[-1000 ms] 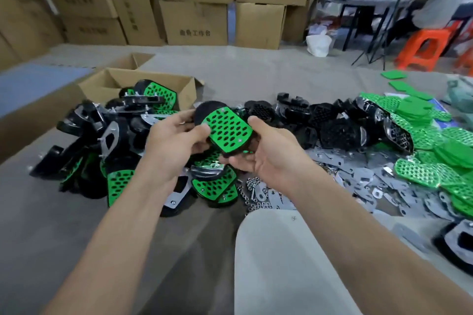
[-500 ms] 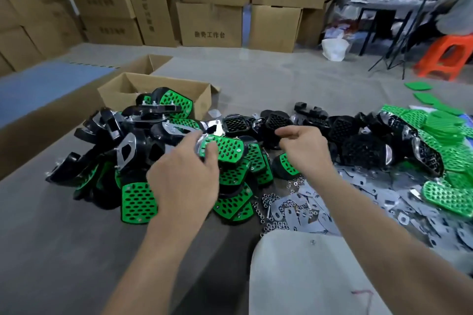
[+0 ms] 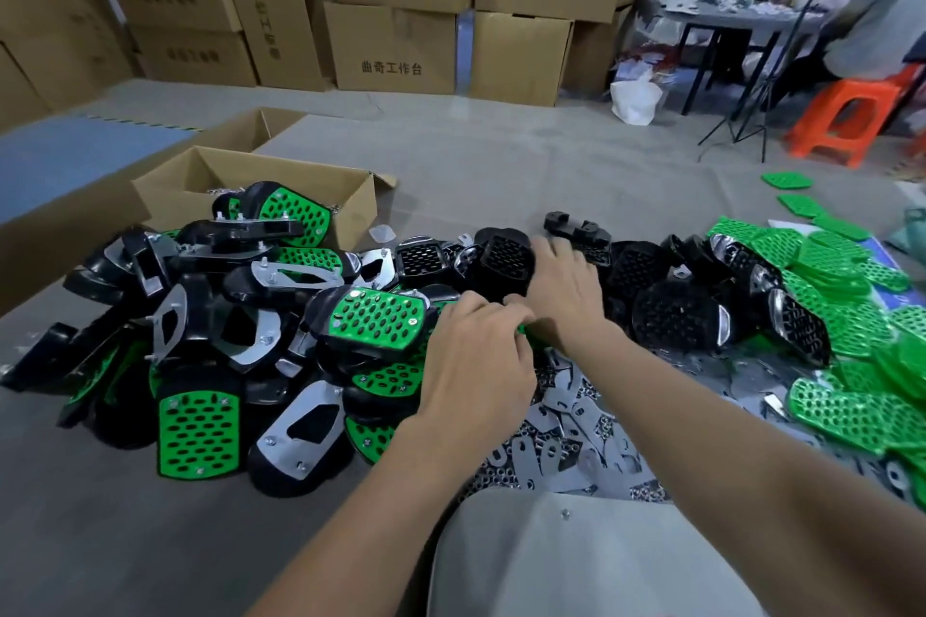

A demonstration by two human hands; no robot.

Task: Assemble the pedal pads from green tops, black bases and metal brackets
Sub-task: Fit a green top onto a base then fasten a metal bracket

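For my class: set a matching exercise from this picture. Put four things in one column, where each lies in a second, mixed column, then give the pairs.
Things
1. green tops
2. metal brackets
3. cardboard box
4. orange stool

Places
A. background, far right
B. left, behind the heap of assembled pads
C. piled along the right edge
D. nearest the person, in the middle

Pairs: 1-C, 2-D, 3-B, 4-A
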